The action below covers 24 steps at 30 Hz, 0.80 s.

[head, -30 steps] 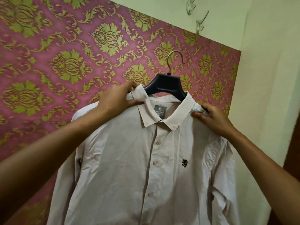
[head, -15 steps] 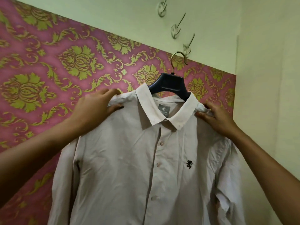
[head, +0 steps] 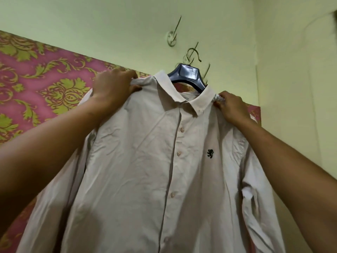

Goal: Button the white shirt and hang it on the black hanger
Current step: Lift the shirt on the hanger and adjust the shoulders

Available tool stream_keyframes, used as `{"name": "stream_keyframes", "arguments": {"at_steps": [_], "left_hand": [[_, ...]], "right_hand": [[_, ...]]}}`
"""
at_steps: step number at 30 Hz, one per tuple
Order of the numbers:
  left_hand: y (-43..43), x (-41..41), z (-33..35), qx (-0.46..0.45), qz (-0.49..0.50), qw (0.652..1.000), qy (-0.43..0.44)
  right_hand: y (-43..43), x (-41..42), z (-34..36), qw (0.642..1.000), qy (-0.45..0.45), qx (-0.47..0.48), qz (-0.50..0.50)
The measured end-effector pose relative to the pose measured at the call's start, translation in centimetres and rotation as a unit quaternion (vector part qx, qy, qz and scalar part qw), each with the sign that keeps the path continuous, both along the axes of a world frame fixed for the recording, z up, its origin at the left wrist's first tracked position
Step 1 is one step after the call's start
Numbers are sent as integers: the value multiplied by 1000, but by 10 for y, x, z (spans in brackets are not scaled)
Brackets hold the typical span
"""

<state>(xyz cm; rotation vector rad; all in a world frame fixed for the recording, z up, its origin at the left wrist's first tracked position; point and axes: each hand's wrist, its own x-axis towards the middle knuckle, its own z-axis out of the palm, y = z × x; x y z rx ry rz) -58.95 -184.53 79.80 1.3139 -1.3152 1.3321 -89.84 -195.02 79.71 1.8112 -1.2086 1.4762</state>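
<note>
The white shirt (head: 149, 161) is buttoned down its front and sits on the black hanger (head: 187, 74), whose neck shows above the collar. A small dark emblem marks the chest. My left hand (head: 113, 86) grips the shirt's left shoulder beside the collar. My right hand (head: 231, 106) pinches the fabric at the right shoulder. The hanger's brass hook (head: 193, 55) reaches up next to a wall hook; whether it rests on that hook I cannot tell. The sleeves hang down at both sides.
Three metal wall hooks stand in a slanted row on the pale green wall, the highest (head: 172, 36) above the hanger. Pink and gold patterned wallpaper (head: 45, 84) covers the wall at left. A wall corner (head: 255, 70) runs down at right.
Both hands have lifted the shirt and hanger upward toward the wall hooks. The hanger's hook went from below the wall hooks to level with the middle one.
</note>
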Motion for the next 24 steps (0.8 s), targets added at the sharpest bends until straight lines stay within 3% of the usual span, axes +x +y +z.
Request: {"name": "stream_keyframes", "arguments": {"at_steps": [5,15,21,24], "left_hand": [[-12,-1,20,12,8,1000,-6],[-17,2,-2,-7,61,994,-92],[-7,-8,-14,2,54,998,-45],[-13,-13,-34,5,161,985,-52]], "right_hand": [[-10,3,17,999,4,18,-44],[-38,2,2,998,42,45,-19],[-40,-1,-5,996,60,52,-35],[-41,0,-18,992,60,102,-39]]}}
